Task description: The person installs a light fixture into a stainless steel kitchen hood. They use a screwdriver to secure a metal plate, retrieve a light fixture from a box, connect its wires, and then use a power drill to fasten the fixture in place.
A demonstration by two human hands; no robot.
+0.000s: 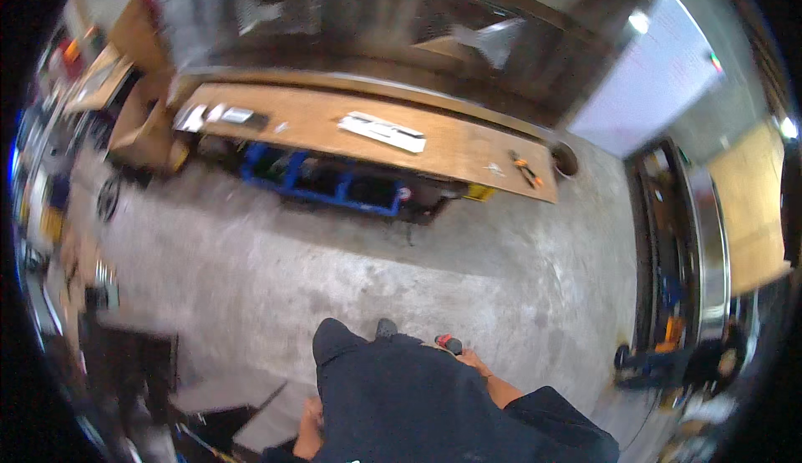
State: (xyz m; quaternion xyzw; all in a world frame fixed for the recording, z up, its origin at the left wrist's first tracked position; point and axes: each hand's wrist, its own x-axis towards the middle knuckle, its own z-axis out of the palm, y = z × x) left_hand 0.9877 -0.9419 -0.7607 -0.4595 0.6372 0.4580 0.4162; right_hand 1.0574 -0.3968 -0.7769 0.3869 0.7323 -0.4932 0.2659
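Observation:
At my right side, my right hand (474, 363) is closed around a red and black tool (449, 344). Only the tool's rounded end shows past my body, so its exact kind is unclear. Down by my left side hangs my left hand (312, 415), partly behind my dark clothing. Blur and my body hide its fingers, and I see nothing in it. Both hands are well away from the long wooden workbench (309, 108) ahead.
On the bench lie a long white panel (383, 131), an orange and black hand tool (526, 170) and small white items. Blue crates (320, 189) sit beneath. Concrete floor (334, 263) stretches between. A cardboard box (142, 133) is at left, a dark metal frame (664, 246) at right.

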